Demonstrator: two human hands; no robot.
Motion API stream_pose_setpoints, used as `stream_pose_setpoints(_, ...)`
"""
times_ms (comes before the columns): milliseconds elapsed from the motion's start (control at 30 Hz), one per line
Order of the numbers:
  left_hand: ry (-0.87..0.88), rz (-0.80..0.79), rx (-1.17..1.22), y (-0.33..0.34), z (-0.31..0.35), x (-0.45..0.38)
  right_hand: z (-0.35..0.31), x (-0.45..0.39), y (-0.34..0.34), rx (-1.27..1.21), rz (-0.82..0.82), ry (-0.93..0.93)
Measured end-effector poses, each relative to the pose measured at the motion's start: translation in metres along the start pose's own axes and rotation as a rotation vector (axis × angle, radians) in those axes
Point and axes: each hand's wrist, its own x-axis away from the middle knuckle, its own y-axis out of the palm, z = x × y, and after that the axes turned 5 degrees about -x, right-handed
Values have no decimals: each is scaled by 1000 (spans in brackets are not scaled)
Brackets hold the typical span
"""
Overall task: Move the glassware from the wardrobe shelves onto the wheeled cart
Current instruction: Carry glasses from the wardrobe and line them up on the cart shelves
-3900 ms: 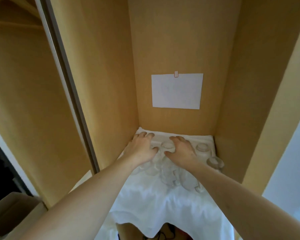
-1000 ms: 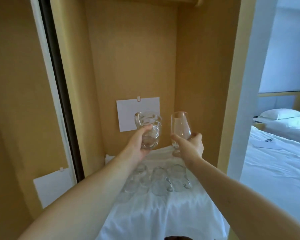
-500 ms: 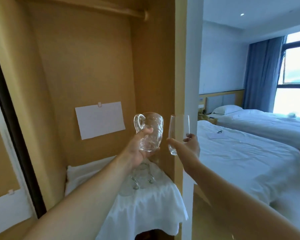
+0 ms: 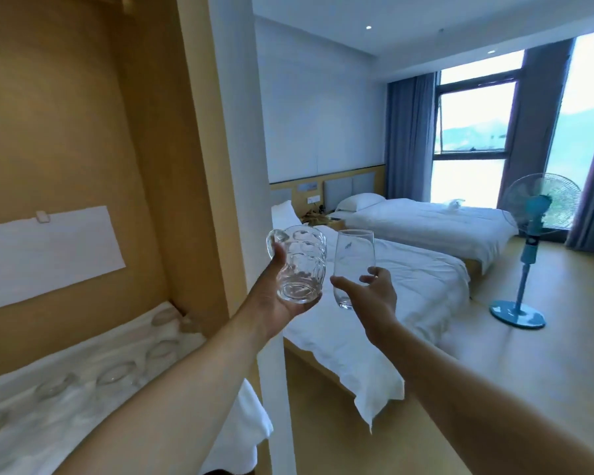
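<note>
- Now, view: swung right vs. 0.5 s ago; the wardrobe (image 4: 83,132) sits at frame left, the bedroom w/ two beds (image 4: 408,279) fills the right. Meaning: person is turning away from the shelf, i.e. carry phase begun.
- Wheeled cart: not in view; where it stands can't be told, so drop-off is not yet done.
- Shelf (image 4: 66,389): covered w/ white cloth, several clear glasses left on it (blurred, count unclear). Judged: task early to mid, more trips needed.
- Left hand (image 4: 271,303): fingers wrapped under and round the dimpled glass mug (image 4: 300,264), thumb up by its handle; mug upright, now clear of the wardrobe edge, over the near bed.
- Right hand (image 4: 371,296): fingers pinch the low part of the tall slim glass (image 4: 354,265), upright, just beside the mug, approx. same height; the two look apart, not touching.
- Risk (judgement): glasses held close together may clink during the turn; slim glass is held low, so it could tip.
- Background: blue standing fan (image 4: 532,241) near the window, well apart from both hands.
</note>
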Motion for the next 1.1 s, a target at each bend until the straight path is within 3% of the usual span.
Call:
stream_pose_setpoints(233, -175, -121, 262, 78, -53, -68, 14, -61, -92, 42, 137, 1)
stream_pose_setpoints(733, -269, -406, 32, 215, -154, -167, 38, -156, -245, 124, 321, 25)
stream_pose_setpoints(900, -340, -614, -45, 253, -178, -201, 50, -177, -284, 142, 405, 27)
stream_pose_setpoints(1100, -420, -613, -25, 293, -211, -264, 72, -217, -323, 170, 543, 54)
